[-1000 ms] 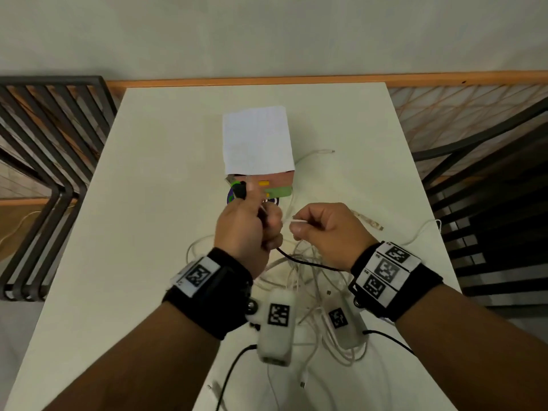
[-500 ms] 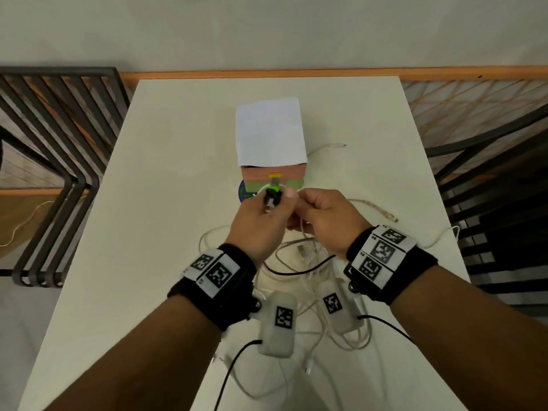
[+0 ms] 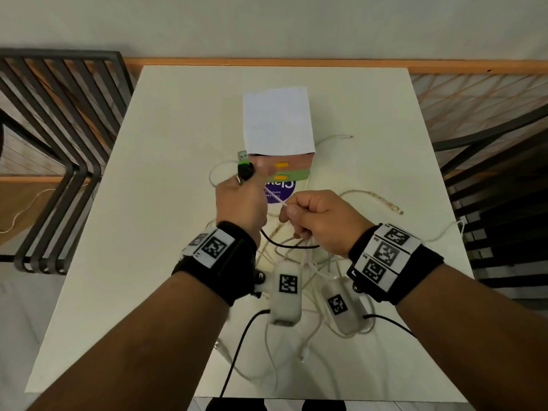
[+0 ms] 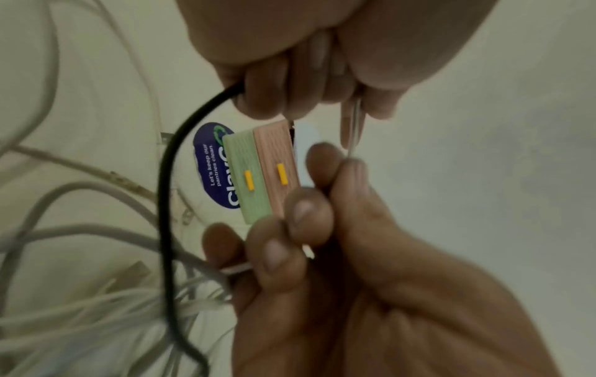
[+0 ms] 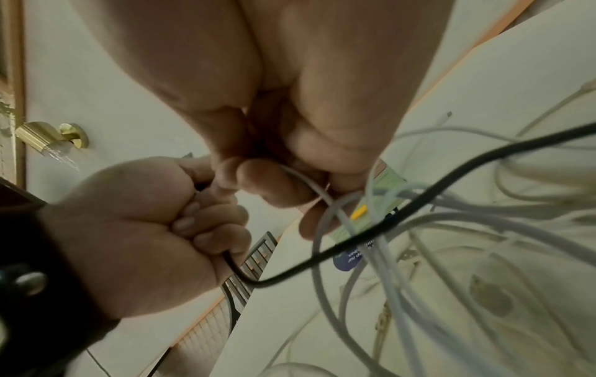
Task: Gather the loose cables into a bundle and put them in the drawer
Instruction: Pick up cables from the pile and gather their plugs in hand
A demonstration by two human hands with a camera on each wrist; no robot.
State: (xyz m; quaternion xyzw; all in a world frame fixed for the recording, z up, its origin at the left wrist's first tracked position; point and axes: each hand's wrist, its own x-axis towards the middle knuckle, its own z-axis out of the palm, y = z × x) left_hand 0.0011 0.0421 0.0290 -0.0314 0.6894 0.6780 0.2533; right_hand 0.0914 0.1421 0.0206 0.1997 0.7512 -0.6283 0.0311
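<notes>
Gripping black cable (image 3: pixel 289 246), left hand (image 3: pixel 240 203); right hand (image 3: pixel 320 221) pinches white cable (image 3: pixel 274 197).

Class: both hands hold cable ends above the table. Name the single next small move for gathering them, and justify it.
Probably pass the white cable from the right hand into the left hand, which already grips the black cable. Most white cables lie loose on the table.

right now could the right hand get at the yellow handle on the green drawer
Probably not yet. The green drawer sits just beyond the right hand with nothing between, but that hand pinches a white cable, and the left hand grips the black cable. It would likely need to let go first.
</notes>
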